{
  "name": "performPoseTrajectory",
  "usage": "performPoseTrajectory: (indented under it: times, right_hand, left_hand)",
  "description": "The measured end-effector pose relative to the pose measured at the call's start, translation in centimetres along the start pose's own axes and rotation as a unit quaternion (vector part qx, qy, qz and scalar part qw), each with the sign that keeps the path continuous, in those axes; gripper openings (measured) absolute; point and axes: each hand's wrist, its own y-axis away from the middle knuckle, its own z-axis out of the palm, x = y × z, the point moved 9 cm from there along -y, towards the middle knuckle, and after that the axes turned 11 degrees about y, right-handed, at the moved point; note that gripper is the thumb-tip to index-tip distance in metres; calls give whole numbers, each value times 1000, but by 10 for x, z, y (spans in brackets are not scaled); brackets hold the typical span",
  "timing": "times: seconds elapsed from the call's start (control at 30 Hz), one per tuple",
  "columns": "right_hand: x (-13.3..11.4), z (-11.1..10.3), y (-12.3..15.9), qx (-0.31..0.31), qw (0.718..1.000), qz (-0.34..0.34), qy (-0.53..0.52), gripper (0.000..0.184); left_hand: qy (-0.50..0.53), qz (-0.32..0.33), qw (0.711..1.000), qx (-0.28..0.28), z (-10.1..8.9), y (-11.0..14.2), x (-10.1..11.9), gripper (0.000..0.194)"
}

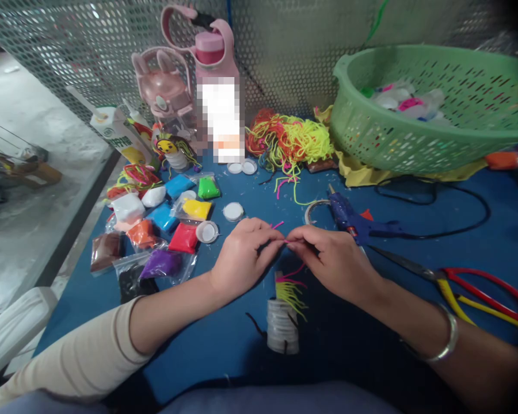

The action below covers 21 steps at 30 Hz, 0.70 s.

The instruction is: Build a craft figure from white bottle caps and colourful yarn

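Observation:
My left hand (247,248) and my right hand (326,253) meet fingertip to fingertip above the blue table. Both pinch a thin pink strand of yarn (277,225), whose loose end sticks out past my left fingers. Below them lies a stack of clear plastic caps (282,326) with dark strands at its sides. A tuft of yellow-green and pink yarn (290,292) is fixed at its top end. To the left are a small open container (207,232) and a white round lid (233,211).
Several bags of coloured clay (183,237) cover the left side. A glue gun (349,215) and scissors (440,276) lie on the right. Behind stand a green basket (414,138), a yarn heap (293,138), a pink bottle (210,49) and a finished smiling figure (171,150).

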Motion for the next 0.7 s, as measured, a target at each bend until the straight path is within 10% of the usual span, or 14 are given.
performPoseTrajectory:
  times: [0.33,0.7]
  right_hand:
    - [12,-5,-1,44,999,16,18,6]
    - [6,-6,-2,51,998,-12,34,8]
  left_hand:
    - [42,-80,994,67,-12,1,-12,17]
    - [12,-35,999,0,1,1,-6,16]
